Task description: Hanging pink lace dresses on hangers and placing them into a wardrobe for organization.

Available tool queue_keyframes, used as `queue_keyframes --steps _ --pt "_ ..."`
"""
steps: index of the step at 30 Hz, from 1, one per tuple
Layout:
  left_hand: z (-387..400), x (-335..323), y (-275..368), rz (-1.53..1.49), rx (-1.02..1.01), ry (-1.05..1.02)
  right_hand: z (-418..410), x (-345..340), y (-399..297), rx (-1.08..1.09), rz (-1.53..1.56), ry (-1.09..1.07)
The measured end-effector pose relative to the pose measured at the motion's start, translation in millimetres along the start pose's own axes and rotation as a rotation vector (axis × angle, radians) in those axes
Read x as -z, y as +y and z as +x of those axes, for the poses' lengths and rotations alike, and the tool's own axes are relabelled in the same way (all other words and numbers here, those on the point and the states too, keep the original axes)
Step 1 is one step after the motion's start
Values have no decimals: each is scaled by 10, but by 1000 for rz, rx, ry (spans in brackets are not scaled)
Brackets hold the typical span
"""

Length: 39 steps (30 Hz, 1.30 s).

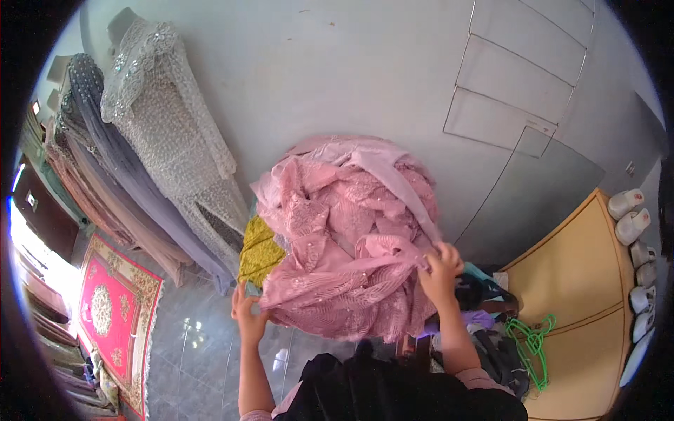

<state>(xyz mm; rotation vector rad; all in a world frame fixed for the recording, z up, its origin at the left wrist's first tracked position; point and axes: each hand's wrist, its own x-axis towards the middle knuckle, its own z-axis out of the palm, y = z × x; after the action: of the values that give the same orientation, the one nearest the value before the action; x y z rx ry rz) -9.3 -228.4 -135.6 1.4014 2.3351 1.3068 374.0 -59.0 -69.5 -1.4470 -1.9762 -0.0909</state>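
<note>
A large heap of pink lace fabric (342,210), dotted with bead-like spots, lies in front of me against the wall. My left hand (248,313) pinches its near left edge between thumb and fingers. At the right side, my right hand (441,268) grips a gathered fold of the same pink fabric. Between the two hands the near edge is spread and partly lifted. A yellow patterned cloth (259,252) sticks out from under the heap on the left. Whatever supports the heap is hidden.
Mannequins in beaded gowns (158,116) line the left wall. A red rug (113,316) lies on the grey tiled floor (195,347). On my right are green hangers (534,342), dark clothes (497,352) and a yellow cabinet (568,263) with white shoes (632,226) along it. A wire rack (516,92) hangs on the wall.
</note>
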Motion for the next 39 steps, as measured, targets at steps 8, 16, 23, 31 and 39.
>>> queue_keyframes --steps 8,16,23,31,39 --pt "-285 59 -243 199 33 -152 -943 -208 -110 -230 -52 -208" --pt "-568 1136 -526 174 -153 -328 -1252 759 -434 -90 286 -452" --pt "-502 1773 -506 29 -295 -103 -1539 1441 -793 136 429 -248" --pt "801 1882 429 181 -541 264 -278 1838 -1261 55 -165 348" --pt "1665 2512 1533 -247 -781 586 555 2655 -1181 358 66 863"
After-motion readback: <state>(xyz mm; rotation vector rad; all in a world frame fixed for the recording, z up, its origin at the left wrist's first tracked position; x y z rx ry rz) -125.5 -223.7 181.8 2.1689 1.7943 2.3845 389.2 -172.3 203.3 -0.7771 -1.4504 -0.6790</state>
